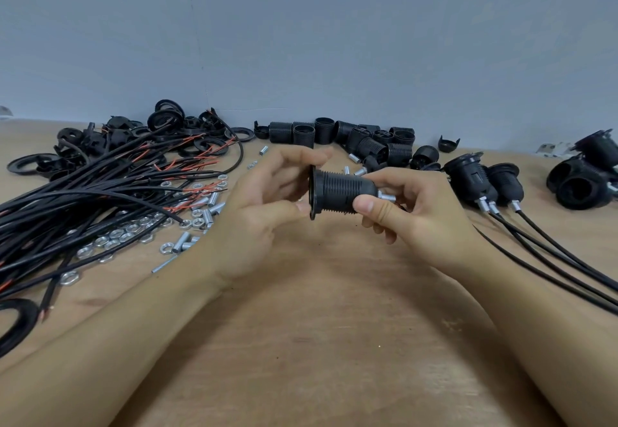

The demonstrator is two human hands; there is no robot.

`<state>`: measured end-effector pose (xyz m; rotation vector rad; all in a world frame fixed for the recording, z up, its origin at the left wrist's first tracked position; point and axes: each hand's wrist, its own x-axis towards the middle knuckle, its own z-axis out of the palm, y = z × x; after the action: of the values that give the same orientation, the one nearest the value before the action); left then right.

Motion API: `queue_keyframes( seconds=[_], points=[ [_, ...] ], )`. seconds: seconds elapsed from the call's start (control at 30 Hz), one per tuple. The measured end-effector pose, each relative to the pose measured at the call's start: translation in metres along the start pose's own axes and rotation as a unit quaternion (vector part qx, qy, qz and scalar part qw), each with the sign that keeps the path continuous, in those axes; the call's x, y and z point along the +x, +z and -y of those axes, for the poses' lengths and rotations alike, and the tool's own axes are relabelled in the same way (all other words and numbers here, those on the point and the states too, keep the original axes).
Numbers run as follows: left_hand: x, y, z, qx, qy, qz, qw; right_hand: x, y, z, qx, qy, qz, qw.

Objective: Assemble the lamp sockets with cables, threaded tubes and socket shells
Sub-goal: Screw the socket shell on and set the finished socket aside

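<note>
A black lamp socket (337, 192) with a ribbed shell lies sideways in the air above the wooden table (317, 326). Its flange ring points left and a short silver threaded tube (387, 197) sticks out on the right. My left hand (267, 205) pinches the flange ring between thumb and fingers. My right hand (411, 212) grips the socket's narrow end around the tube. A black cable (535, 272) runs from under my right hand toward the right edge.
A bundle of black cables (93, 199) with red-tipped wires lies at the left, with nuts and threaded tubes (160, 226) beside it. Black rings and caps (133, 135) sit at the back left, ribbed shells (361, 140) at the back middle, finished sockets (485, 182) with cables at the right.
</note>
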<state>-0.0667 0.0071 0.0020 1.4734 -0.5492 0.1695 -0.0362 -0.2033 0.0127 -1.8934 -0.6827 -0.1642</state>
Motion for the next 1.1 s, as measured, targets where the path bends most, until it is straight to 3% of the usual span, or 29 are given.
queue_keyframes(
  seconds=[0.17, 0.37, 0.53, 0.67, 1.0, 1.1],
  points=[
    [0.002, 0.004, 0.006, -0.002, -0.041, -0.049, 0.998, 0.000, 0.002, 0.001, 0.002, -0.018, -0.001, 1.000],
    [0.006, 0.002, 0.002, 0.014, -0.057, -0.094, 0.994, -0.001, 0.011, 0.003, -0.103, -0.078, 0.023, 0.991],
    [0.008, 0.008, -0.005, -0.204, -0.165, -0.091, 0.961, -0.002, 0.011, 0.002, -0.093, -0.052, 0.006, 0.994],
    [0.009, 0.009, -0.003, -0.268, -0.181, -0.112, 0.940, -0.002, 0.010, 0.003, -0.141, -0.091, -0.022, 0.986],
    [0.007, 0.008, -0.001, -0.214, -0.168, -0.136, 0.953, 0.001, 0.012, -0.001, -0.259, -0.208, -0.031, 0.943],
    [0.006, 0.006, -0.004, -0.189, -0.167, -0.132, 0.959, 0.000, 0.011, 0.000, -0.232, -0.186, -0.026, 0.954]
  ],
)
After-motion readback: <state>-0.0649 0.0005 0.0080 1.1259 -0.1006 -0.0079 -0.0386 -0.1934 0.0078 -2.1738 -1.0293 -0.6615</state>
